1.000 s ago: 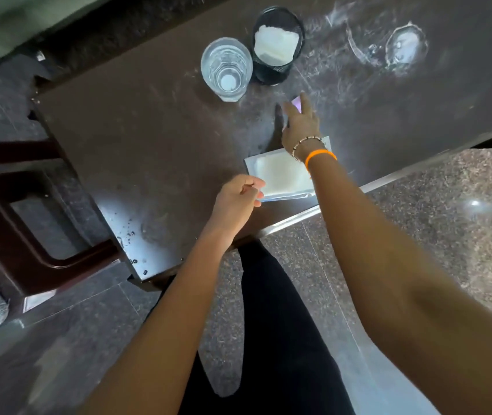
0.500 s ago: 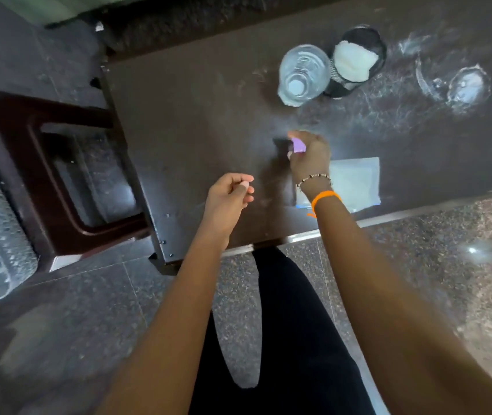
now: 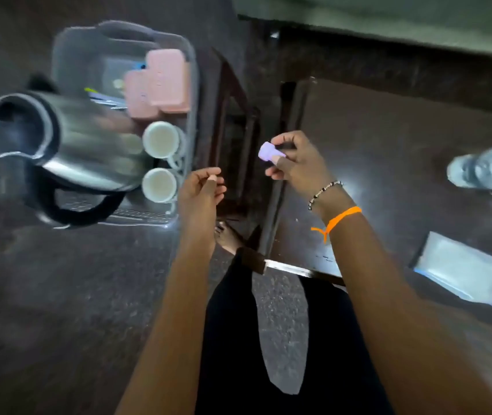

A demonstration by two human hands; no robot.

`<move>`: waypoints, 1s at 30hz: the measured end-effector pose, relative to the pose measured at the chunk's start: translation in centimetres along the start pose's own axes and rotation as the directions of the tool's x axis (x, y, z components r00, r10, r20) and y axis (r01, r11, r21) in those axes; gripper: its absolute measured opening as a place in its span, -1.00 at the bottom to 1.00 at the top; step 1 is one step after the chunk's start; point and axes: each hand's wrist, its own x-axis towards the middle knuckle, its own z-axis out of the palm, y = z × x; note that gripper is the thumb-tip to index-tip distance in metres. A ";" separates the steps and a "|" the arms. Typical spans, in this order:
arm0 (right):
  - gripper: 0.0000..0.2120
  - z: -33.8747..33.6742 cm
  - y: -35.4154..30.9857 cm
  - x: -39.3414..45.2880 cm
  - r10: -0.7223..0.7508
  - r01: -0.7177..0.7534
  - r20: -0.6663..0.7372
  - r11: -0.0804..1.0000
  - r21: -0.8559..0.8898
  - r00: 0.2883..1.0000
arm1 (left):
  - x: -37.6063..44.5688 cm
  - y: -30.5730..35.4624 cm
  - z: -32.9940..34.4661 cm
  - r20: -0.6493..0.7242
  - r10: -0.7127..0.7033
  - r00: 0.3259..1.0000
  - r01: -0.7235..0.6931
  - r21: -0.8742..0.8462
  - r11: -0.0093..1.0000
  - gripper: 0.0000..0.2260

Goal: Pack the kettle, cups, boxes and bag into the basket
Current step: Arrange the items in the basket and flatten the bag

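On my far left the kettle [image 3: 68,145] lies in the basket [image 3: 191,85] with two cups [image 3: 161,139] and pink boxes [image 3: 164,79]. My left hand [image 3: 201,190] hangs loosely curled, empty. My right hand [image 3: 295,166] pinches a small purple piece [image 3: 267,151] in its fingers [image 3: 280,143]. The bag [image 3: 463,268] lies on the tabletop [image 3: 388,145], far right.

The whole view is smeared by motion, so the kettle [image 3: 68,145] hides part of the basket [image 3: 191,85], the glass [image 3: 490,172] is cut by the right edge, and the small purple thing [image 3: 268,151] between the right hand's [image 3: 298,166] fingers cannot be identified.
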 end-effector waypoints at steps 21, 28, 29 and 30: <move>-0.74 23.7 -11.3 19.3 -0.347 0.301 0.092 0.616 -0.728 0.933 | 8.4 1.9 -8.4 0.114 -0.091 0.989 0.109 -0.160 0.981 -0.73; -0.70 24.8 -11.5 21.5 -0.293 0.292 0.161 0.490 -0.821 0.942 | 8.8 1.5 -8.7 0.141 -0.116 0.983 0.136 -0.139 0.981 -0.72; -0.70 24.8 -11.5 21.5 -0.285 0.287 0.160 0.487 -0.825 0.945 | 8.8 1.5 -8.7 0.135 -0.112 0.984 0.131 -0.136 0.982 -0.72; -0.70 24.8 -11.4 21.6 -0.278 0.282 0.160 0.485 -0.828 0.947 | 8.8 1.5 -8.6 0.130 -0.107 0.986 0.124 -0.136 0.983 -0.72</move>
